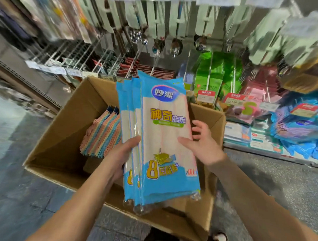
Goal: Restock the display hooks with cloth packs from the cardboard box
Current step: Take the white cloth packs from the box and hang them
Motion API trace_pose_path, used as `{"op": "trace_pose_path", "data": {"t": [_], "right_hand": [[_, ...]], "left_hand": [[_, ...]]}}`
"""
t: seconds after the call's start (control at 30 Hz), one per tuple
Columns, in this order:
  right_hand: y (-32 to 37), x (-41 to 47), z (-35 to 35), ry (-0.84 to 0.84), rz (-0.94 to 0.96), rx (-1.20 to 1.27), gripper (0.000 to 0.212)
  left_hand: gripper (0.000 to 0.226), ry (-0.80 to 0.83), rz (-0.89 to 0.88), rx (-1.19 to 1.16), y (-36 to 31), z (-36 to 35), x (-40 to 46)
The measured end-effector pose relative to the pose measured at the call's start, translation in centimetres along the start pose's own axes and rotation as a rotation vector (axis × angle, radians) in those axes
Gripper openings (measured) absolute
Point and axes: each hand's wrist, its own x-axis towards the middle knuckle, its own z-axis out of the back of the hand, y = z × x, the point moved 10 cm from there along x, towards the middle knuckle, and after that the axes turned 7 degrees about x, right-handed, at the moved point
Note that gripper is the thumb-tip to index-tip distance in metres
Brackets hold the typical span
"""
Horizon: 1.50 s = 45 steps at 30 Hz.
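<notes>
Several blue-and-white cloth packs (pixel 160 139) are held as one fanned stack above the open cardboard box (pixel 60 133), their printed fronts turned toward the camera and their top edges pointing toward the shelves. The stack is gripped along its left edge by the left hand (pixel 120 155), whose thumb is laid across the front of the packs while the fingers are hidden behind them. The right hand (pixel 203 141) is held at the right edge of the front pack with fingers spread and loosely bent; the thumb is laid on the wrapper, and whether the other fingertips are touching it cannot be told. Inside the box, against its left wall, a bundle of striped knitted cloths (pixel 101 135) in orange, blue and yellow is stood on edge. Behind the box, green packets (pixel 213 75) and blue packets (pixel 299 125) are stacked on the low shelving, and spoons (pixel 175 48) are hung from hooks above.
</notes>
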Motion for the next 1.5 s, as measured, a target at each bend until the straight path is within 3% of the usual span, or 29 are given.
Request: {"op": "trace_pose_path", "data": {"t": [0.1, 0.13, 0.23, 0.3, 0.5, 0.6, 0.7, 0.77, 0.83, 1.03, 1.13, 1.3, 1.5], "right_hand": [[-1.3, -1.3, 1.9, 0.194, -0.164, 0.397, 0.108], [-1.6, -2.2, 2.7, 0.257, -0.213, 0.513, 0.101], [-2.5, -4.8, 8.0, 0.3, -0.241, 0.654, 0.053], [-3.8, -6.6, 13.0, 0.295, -0.22, 0.685, 0.045], [-9.4, -12.3, 32.3, 0.184, -0.185, 0.715, 0.083], [-11.7, -16.0, 42.6, 0.061, -0.157, 0.77, 0.056], [-13.1, -19.7, 51.5, -0.041, -0.105, 0.84, 0.05], [-13.4, -22.1, 56.5, -0.104, -0.065, 0.874, 0.04], [-13.9, -23.8, 61.0, -0.163, -0.031, 0.895, 0.037], [-15.9, -27.2, 71.4, -0.357, -0.032, 0.871, 0.05], [-16.1, -27.9, 76.4, -0.408, -0.012, 0.846, 0.03], [-16.6, -27.5, 85.9, -0.469, 0.021, 0.797, 0.017], [-16.9, -26.7, 97.7, -0.535, 0.027, 0.755, 0.018]], "left_hand": [[0.045, -0.007, -0.037, 0.004, -0.6, -3.7, -1.8], [0.047, 0.003, -0.061, 0.015, -0.7, -5.5, -2.4], [0.048, 0.03, -0.085, 0.091, 0.2, -12.4, -3.1], [0.043, 0.05, -0.09, 0.144, 1.3, -17.8, -3.5], [0.056, 0.21, -0.062, 0.228, 7.4, -37.3, -4.0], [0.055, 0.284, -0.035, 0.297, 10.2, -47.7, -4.3], [0.067, 0.276, -0.119, 0.39, 11.1, -56.6, -4.5], [0.058, 0.253, -0.209, 0.402, 10.8, -61.6, -4.7], [0.051, 0.273, -0.237, 0.413, 11.0, -66.1, -4.9], [0.086, 0.487, -0.186, 0.45, 12.9, -79.3, -5.2], [0.078, 0.513, -0.22, 0.47, 13.5, -85.3, -4.7], [0.062, 0.569, -0.187, 0.468, 14.9, -95.4, -2.5], [0.087, 0.679, -0.171, 0.444, 15.5, -108.7, -0.8]]}}
